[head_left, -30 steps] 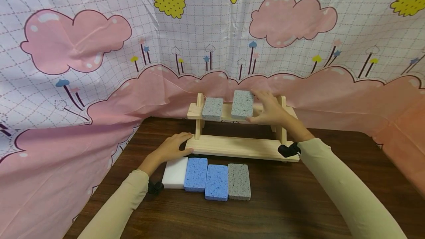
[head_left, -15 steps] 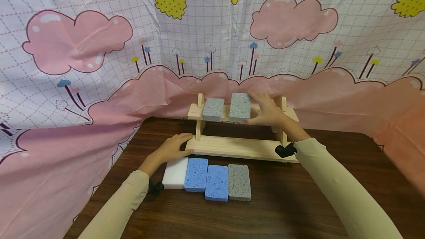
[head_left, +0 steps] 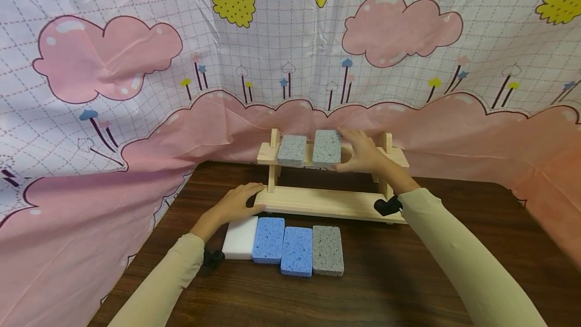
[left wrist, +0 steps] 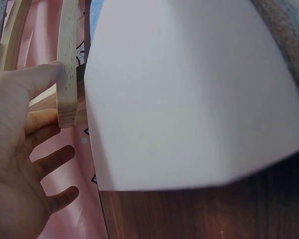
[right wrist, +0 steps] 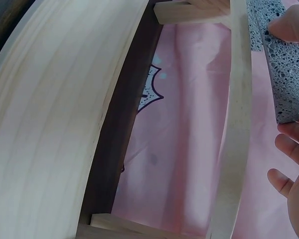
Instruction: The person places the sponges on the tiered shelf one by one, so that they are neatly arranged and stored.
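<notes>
My right hand [head_left: 363, 153] grips a grey sponge [head_left: 326, 148] by its right side, thumb at the front and fingers behind. In the right wrist view this sponge [right wrist: 285, 74] is just above the upper board [right wrist: 237, 124]; contact is hard to tell. A second grey sponge [head_left: 292, 150] sits to its left on the upper board of the wooden rack [head_left: 333, 202]. My left hand [head_left: 236, 204] pinches the left end of the rack's lower board [left wrist: 67, 94] between thumb and index finger. The other left fingers are spread.
In front of the rack, a white sponge [head_left: 241, 237], two blue sponges, one left [head_left: 269, 240] and one right [head_left: 297, 251], and a grey sponge [head_left: 328, 250] lie in a row on the dark wooden table [head_left: 386, 286]. A patterned curtain [head_left: 272, 39] hangs behind.
My right hand has moved the grey sponge slightly left and down towards the upper board, nearer the other grey sponge there. My left hand has stayed on the lower board.
</notes>
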The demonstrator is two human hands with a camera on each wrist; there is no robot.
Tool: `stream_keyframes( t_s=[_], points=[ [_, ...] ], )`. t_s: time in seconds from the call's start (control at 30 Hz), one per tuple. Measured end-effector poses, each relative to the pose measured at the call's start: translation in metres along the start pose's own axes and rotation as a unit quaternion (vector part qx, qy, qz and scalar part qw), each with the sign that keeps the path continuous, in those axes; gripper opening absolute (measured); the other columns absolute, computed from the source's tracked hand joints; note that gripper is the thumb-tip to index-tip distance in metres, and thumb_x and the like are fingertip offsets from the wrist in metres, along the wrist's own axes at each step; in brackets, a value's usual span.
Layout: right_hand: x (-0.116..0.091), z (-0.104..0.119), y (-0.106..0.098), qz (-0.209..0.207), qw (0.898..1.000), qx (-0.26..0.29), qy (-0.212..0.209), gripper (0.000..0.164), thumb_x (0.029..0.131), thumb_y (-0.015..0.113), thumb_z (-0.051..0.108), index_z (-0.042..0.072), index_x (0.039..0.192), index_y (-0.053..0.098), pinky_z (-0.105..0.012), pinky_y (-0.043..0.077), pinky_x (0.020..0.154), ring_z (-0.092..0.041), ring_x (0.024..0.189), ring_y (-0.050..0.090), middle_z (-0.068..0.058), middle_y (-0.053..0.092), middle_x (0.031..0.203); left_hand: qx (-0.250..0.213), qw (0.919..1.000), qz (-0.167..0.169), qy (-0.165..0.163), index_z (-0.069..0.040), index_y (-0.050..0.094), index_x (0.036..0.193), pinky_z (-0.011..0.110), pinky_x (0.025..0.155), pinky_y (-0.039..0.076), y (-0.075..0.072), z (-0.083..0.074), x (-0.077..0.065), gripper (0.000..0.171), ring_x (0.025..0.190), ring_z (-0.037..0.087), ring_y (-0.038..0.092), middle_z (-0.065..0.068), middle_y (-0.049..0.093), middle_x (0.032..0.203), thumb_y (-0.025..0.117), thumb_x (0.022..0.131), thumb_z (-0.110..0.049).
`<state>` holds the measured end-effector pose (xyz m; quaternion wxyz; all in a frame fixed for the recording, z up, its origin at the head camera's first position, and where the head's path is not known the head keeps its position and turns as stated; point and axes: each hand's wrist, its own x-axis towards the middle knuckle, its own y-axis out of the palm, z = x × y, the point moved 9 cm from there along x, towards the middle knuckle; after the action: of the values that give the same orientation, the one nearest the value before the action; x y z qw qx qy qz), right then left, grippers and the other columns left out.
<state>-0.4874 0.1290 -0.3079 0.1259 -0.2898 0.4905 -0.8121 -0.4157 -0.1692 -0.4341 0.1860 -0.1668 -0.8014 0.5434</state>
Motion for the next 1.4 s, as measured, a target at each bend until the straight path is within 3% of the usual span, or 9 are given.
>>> stream_keyframes(
  t_s=[0.3,0.7,1.4],
  points=[
    [0.0,-0.003,0.005,0.004,1.0,0.007,0.003,0.106,0.069,0.09,0.037,0.009,0.156,0.037,-0.066,0.033,0.104,-0.04,0.134,0.04,-0.017,0.048,0.155,-0.003,1.0,0.0,0.001,-0.008,0.044,0.155,0.07,0.111,0.035,-0.001,-0.001,0.0,0.068,0.141,0.044,0.045,0.015,0.045,0.158,0.062,0.1,-0.043],
    [0.001,-0.004,0.011,0.012,1.0,-0.016,0.003,0.108,0.072,0.086,0.04,0.0,0.157,0.034,-0.068,0.034,0.106,-0.042,0.138,0.04,-0.021,0.045,0.156,-0.008,1.0,0.001,-0.004,-0.009,0.043,0.155,0.07,0.112,0.034,0.0,0.0,0.0,0.068,0.142,0.043,0.044,0.015,0.044,0.159,0.063,0.099,-0.043],
    [0.003,-0.008,0.019,0.03,0.999,-0.011,-0.001,0.105,0.076,0.08,0.042,0.001,0.159,0.031,-0.07,0.029,0.113,-0.043,0.144,0.034,-0.021,0.038,0.161,-0.012,0.9999,-0.002,-0.002,-0.008,0.044,0.154,0.069,0.112,0.035,0.0,0.002,0.0,0.068,0.141,0.042,0.046,0.014,0.045,0.158,0.063,0.099,-0.043]
  ],
)
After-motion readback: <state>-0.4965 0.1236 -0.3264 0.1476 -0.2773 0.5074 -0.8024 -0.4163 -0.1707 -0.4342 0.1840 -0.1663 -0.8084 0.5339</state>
